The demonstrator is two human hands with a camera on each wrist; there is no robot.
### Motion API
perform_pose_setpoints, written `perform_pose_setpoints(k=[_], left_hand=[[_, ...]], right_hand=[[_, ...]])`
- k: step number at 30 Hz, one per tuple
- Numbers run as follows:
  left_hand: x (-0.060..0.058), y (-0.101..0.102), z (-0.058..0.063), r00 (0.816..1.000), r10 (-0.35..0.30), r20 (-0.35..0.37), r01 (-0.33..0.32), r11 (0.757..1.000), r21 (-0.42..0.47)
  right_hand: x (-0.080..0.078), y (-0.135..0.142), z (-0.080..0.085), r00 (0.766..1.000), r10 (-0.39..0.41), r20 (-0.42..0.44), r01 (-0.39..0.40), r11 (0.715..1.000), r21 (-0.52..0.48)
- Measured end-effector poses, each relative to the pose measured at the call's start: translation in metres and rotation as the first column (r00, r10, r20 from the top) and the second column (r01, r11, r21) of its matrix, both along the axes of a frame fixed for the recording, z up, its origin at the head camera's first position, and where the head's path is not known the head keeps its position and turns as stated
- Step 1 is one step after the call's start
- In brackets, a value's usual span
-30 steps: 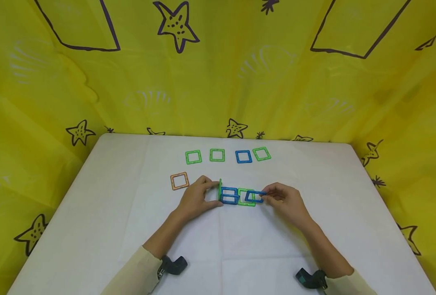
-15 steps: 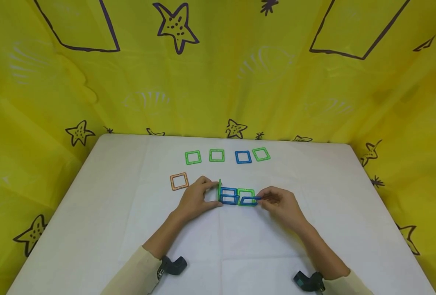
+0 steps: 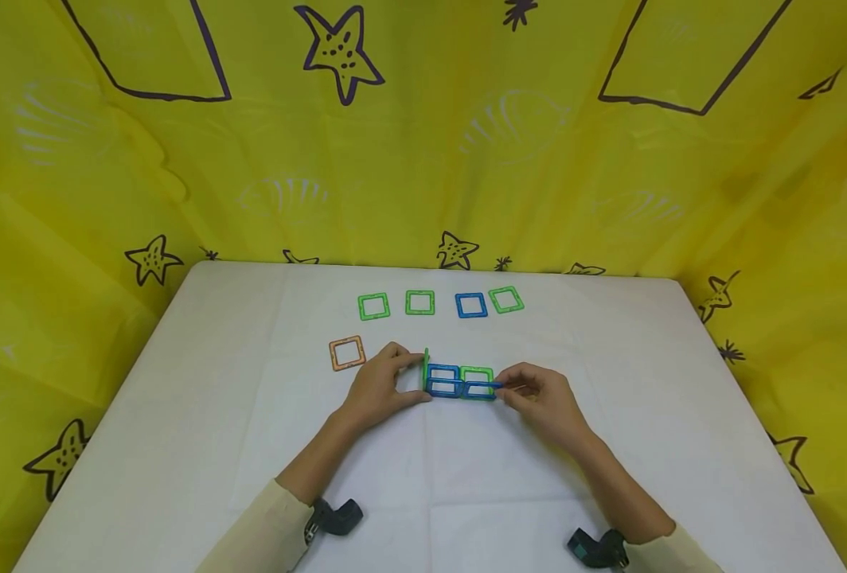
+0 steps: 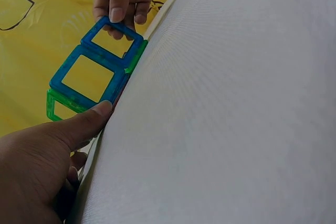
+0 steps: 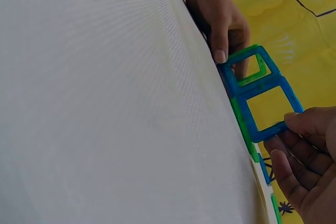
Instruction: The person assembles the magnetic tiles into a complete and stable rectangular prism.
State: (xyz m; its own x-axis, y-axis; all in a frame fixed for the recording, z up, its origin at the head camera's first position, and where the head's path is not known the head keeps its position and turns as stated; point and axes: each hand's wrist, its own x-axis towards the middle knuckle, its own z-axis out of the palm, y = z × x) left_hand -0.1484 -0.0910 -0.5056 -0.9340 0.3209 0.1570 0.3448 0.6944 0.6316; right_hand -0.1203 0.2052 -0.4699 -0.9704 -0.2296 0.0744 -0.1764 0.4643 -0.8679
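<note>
Gently align the blue square (image 5: 292, 94) pinched in right hand (image 3: 547, 400), bracing the green square (image 4: 62, 98) clamped in left hand (image 3: 376, 386).

Brought lower and leftward, during the last second, the blue square plastic frame (image 3: 482, 384) in the pinch of the right hand (image 3: 544, 399). One second ago, held over the flat green square plastic frame (image 3: 477, 369), reaching past its right edge and well clear of the upright blue square plastic frame (image 4: 65, 66); half a second ago, already lower and slanted. Now set at the near edge of the green one, meeting its upright neighbour side to side. Moved slightly leftward, too, the black wrist camera (image 3: 597, 549).
</note>
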Motion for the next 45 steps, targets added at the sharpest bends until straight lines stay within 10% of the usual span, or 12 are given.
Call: perform_pose_setpoints(k=[34, 45], left_hand=[[-0.0003, -0.0001, 0.0017, 1.0, -0.001, 0.007, 0.001, 1.0, -0.01], [-0.0002, -0.0009, 0.0002, 1.0, -0.007, -0.011, 0.007, 1.0, 0.002]], right_hand=[[0.0025, -0.0034, -0.0054, 1.0, -0.013, -0.02, 0.013, 1.0, -0.029], [0.0054, -0.0041, -0.0026, 0.994, 0.099, 0.046, -0.099, 0.995, -0.004]])
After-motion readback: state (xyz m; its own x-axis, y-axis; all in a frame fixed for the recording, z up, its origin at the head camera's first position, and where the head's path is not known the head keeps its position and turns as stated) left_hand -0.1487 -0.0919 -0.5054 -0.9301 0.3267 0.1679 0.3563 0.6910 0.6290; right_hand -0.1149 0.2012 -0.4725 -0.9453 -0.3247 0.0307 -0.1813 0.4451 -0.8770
